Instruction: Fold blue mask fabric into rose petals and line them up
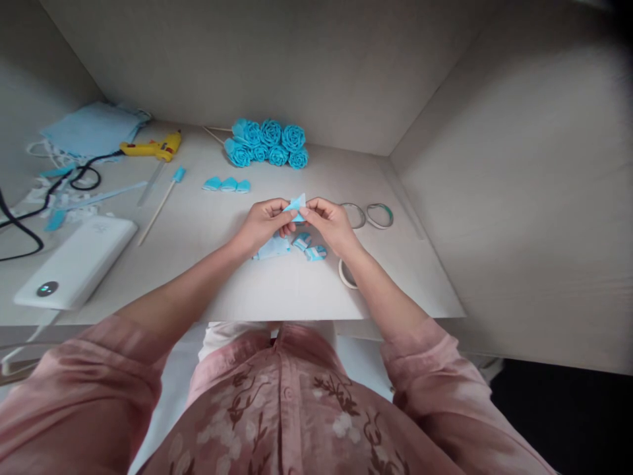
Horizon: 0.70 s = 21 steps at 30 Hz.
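Between my two hands is a small folded piece of light blue and white fabric (297, 204), held above the middle of the table. My left hand (270, 219) pinches its left side, and the fingers of my right hand (326, 218) are closed on its right side. Just below lie flat light blue fabric pieces (273, 248) and a couple of folded blue-and-white petals (315, 253). Three blue petals (228, 185) sit in a row to the left. A wooden stick with a blue tip (163, 201) lies farther left.
Several blue fabric roses (271, 133) on sticks lie at the back. At the left are a yellow glue gun (158, 146), a stack of face masks (93, 128), a white power bank (79, 260) and a black cable. Tape rings (380, 216) lie right; panels enclose the table.
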Available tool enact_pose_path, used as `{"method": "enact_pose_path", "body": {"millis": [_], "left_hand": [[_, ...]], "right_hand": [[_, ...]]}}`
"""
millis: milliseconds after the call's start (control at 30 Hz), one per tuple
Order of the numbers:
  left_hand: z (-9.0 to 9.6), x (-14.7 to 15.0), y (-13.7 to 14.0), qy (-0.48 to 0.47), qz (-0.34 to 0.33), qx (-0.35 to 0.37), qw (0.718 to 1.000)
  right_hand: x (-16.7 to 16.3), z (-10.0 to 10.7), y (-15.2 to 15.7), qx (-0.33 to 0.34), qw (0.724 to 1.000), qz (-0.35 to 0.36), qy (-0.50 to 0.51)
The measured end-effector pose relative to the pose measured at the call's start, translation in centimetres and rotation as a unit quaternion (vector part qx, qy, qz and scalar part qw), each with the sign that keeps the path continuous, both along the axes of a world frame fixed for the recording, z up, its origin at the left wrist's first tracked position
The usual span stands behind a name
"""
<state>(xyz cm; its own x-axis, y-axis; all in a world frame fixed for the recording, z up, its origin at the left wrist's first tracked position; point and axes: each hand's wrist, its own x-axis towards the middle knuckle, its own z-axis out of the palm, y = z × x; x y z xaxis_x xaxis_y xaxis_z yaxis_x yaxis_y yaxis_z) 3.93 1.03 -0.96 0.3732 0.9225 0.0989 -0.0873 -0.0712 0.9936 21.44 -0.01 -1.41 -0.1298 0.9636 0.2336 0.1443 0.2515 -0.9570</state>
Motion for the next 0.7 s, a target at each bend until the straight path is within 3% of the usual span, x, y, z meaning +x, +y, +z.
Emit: {"method": "enact_pose_path", "body": {"millis": [567,700], "left_hand": [[0.25,0.13,-0.19,0.02,-0.035,-0.025,0.999],[0.27,0.1,-0.18,0.015,-0.033,-0.04,0.999]], "right_hand": [[0.04,-0.03,-0.05,0.035,0.999,-0.011,-0.011],[-0.05,0.44,-0.32,0.094,0.992,-0.041,-0.07]]}}
